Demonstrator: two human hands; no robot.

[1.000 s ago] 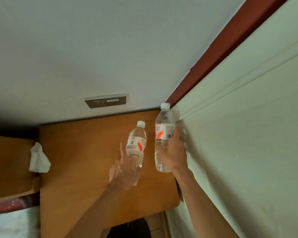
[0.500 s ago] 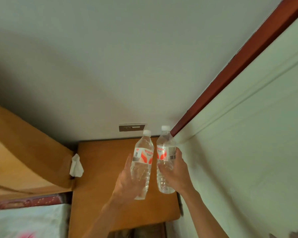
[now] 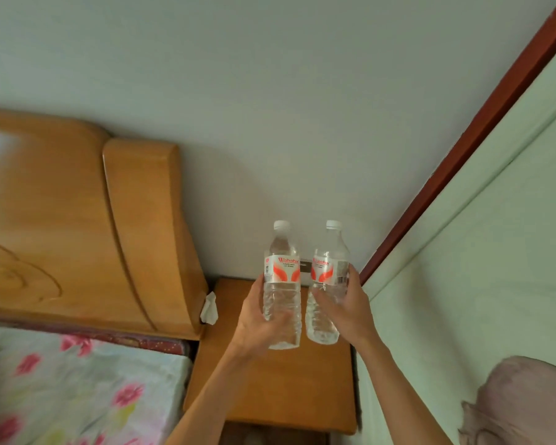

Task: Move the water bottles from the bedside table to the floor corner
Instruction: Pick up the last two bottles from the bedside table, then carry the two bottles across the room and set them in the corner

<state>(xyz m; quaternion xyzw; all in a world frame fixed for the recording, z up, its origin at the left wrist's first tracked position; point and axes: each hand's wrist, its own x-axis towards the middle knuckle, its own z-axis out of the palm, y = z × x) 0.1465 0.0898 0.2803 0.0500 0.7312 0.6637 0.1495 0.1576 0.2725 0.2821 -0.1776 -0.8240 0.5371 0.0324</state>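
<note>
Two clear water bottles with white caps and red-and-white labels are held upright, side by side, above the wooden bedside table [image 3: 280,390]. My left hand [image 3: 259,322] grips the lower body of the left bottle [image 3: 282,284]. My right hand [image 3: 347,308] wraps around the right bottle [image 3: 327,277] from its right side. Both bottles are lifted off the table top, nearly touching each other. The floor corner is not in view.
A wooden headboard [image 3: 87,226] and a bed with a floral sheet [image 3: 77,390] lie to the left. A crumpled white tissue [image 3: 209,308] sits between headboard and table. A pale wall with a dark red frame [image 3: 456,155] runs along the right. Pinkish fabric [image 3: 523,403] shows at lower right.
Both hands have raised the bottles off the table and brought them upright together. The view has pulled back and swung left, so the headboard and bed now show.
</note>
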